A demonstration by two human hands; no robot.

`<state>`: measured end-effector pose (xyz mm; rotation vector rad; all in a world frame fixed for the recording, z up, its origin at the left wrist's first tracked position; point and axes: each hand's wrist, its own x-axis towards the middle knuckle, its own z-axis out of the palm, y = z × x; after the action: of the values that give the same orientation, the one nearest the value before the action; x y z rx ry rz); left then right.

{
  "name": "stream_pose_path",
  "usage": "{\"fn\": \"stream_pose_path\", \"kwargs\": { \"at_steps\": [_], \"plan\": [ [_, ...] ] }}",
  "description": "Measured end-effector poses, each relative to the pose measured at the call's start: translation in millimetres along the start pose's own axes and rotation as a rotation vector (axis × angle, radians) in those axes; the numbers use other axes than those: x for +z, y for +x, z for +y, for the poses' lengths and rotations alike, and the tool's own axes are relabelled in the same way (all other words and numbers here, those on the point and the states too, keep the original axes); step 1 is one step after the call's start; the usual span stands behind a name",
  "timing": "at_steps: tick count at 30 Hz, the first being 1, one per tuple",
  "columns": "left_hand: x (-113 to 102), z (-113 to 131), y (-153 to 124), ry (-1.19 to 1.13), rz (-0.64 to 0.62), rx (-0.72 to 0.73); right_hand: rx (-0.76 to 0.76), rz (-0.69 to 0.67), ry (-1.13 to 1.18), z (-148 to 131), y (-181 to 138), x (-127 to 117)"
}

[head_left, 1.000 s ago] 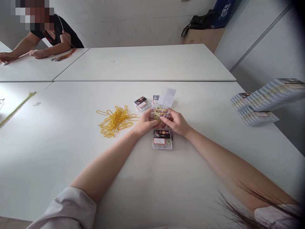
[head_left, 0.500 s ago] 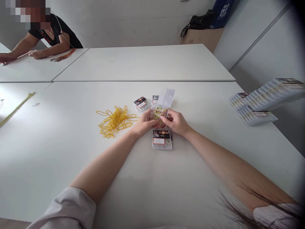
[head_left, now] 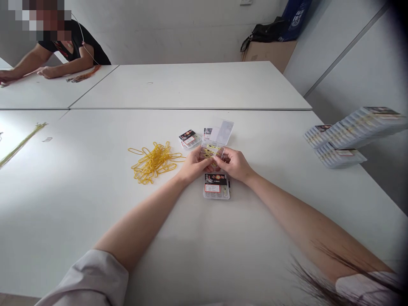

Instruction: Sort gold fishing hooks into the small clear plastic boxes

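Note:
A clear plastic box point(head_left: 213, 148) with its lid raised sits between my hands; small yellow-green and metal pieces lie in its compartments. My left hand point(head_left: 195, 165) grips the box's left side, thumb over the front edge. On the other side, my right hand point(head_left: 234, 165) is closed around the right edge, its thumb at the pieces inside. Just below lies a shut clear box point(head_left: 216, 187) with a black and white label. Behind my left hand are more labelled boxes point(head_left: 189, 138). A tangled heap of yellow rubber bands point(head_left: 155, 162) lies to the left.
Stacks of similar clear boxes point(head_left: 360, 131) stand at the table's right edge. Yellow-green strands point(head_left: 24, 144) lie far left. Across the white table point(head_left: 191, 87), a person point(head_left: 76, 46) works near orange strands point(head_left: 84, 75). A cardboard box point(head_left: 267, 53) with bags stands behind.
My right thumb has shifted slightly left and down over the box's front. The open lid leans a little differently. The view has moved slightly; both hands stay on the box.

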<state>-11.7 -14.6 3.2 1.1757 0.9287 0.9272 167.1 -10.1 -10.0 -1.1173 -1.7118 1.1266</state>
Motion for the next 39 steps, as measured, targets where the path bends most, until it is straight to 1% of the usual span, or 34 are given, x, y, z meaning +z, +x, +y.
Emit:
{"fn": "stream_pose_path", "kwargs": {
  "at_steps": [7,11,16,26,39],
  "plan": [
    [-0.6,-0.5,0.7,0.0,-0.012,0.014,-0.01,-0.005,0.036,4.1,0.4,-0.5],
    [-0.1,0.0,0.2,-0.005,-0.009,0.016,0.006,-0.031,0.068,1.0,0.5,-0.8],
    [0.2,1.0,-0.7,-0.006,-0.003,0.006,0.008,-0.031,0.071,-3.0,0.7,-1.2],
    [2.5,2.6,-0.8,-0.024,0.0,0.013,0.024,-0.053,0.063,2.2,0.6,-1.8],
    [1.3,1.7,-0.3,0.046,0.023,0.031,0.029,-0.058,0.053,1.2,0.2,-2.6]
  ]
}}
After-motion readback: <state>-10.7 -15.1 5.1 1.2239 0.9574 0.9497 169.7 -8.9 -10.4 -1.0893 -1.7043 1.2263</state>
